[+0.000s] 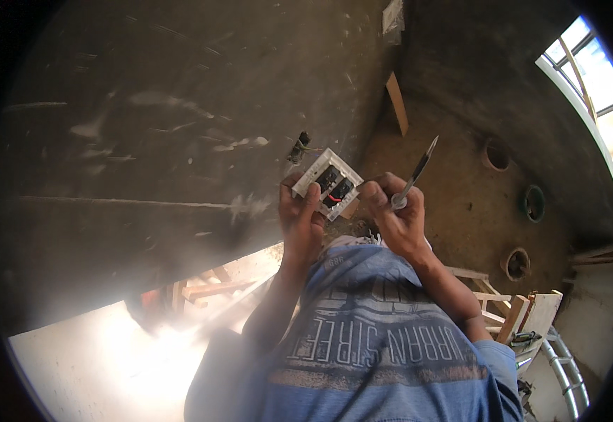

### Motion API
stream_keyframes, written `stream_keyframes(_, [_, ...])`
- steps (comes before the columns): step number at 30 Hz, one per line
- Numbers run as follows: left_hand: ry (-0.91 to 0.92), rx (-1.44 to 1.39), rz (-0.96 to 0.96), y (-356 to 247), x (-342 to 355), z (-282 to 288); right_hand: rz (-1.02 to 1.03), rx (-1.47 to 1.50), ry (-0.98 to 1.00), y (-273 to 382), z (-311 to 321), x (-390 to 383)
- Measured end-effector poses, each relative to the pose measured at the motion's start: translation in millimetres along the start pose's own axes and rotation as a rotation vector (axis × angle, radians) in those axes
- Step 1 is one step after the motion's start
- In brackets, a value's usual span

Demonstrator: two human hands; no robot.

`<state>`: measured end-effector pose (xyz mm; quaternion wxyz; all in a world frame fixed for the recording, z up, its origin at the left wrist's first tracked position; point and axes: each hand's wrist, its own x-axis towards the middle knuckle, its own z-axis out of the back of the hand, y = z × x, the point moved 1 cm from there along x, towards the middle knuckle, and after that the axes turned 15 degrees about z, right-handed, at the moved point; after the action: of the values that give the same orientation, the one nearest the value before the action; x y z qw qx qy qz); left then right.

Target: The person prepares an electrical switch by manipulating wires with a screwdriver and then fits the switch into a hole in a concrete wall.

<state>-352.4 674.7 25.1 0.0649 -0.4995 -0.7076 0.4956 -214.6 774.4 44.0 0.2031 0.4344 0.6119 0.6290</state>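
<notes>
While my left hand (301, 221) grips a white wall plate (311, 171) by its edge, the plate's black modules (339, 191) and a red wire (334, 199) face me, near a wire-filled recess (298, 149). My right hand (403, 216) is curled closed around a screwdriver (417, 171); whether it also touches the plate, I cannot tell.

Enclosed at left by a dark, scuffed wall (144, 70), over a brown floor (454, 218), lit by a bright window (602, 74) upper right and glare (162, 352) lower left, with a metal ladder (565, 380) lower right
</notes>
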Motion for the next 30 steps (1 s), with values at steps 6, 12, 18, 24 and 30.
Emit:
stream_keyframes(6, [-0.063,-0.232,0.365,43,18,54,0.006,-0.148,0.11,-48,16,30])
stream_keyframes(12, [-0.103,-0.229,0.301,61,24,76,0.301,-0.426,0.25,-76,-10,75])
stream_keyframes(18, [-0.189,-0.312,0.247,66,23,82,0.351,-0.501,0.181,-92,-39,62])
stream_keyframes(24, [-0.237,-0.31,0.236,76,17,91,0.507,-0.669,0.281,-86,-44,72])
stream_keyframes(30, [-0.216,-0.248,0.187,71,16,87,0.526,-0.82,0.451,-85,-37,90])
